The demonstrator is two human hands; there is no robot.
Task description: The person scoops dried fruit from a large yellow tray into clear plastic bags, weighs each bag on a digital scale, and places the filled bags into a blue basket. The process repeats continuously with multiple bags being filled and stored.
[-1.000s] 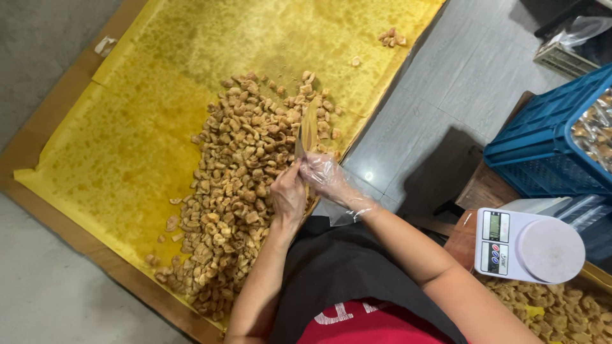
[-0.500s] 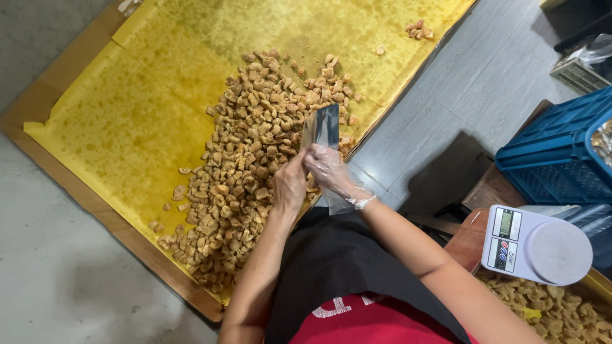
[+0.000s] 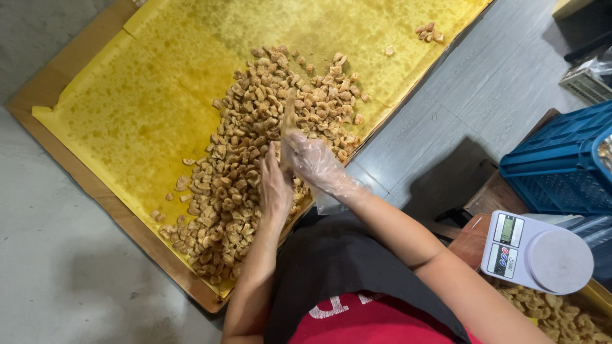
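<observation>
Bag (image 3: 288, 121) now lower, edge-on between both hands over snack pile (image 3: 255, 165)

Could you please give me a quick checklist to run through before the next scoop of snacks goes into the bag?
1. Bag held by both hands: ok; left hand bare, right hand in a clear glove.
2. Bag mouth open: cannot tell, it shows edge-on.
3. Snacks within reach: ok, the pile lies under the hands.
4. Snacks kept on the yellow paper: ok.
5. Scale pan free: ok.
6. Scale reading: cannot tell.
</observation>
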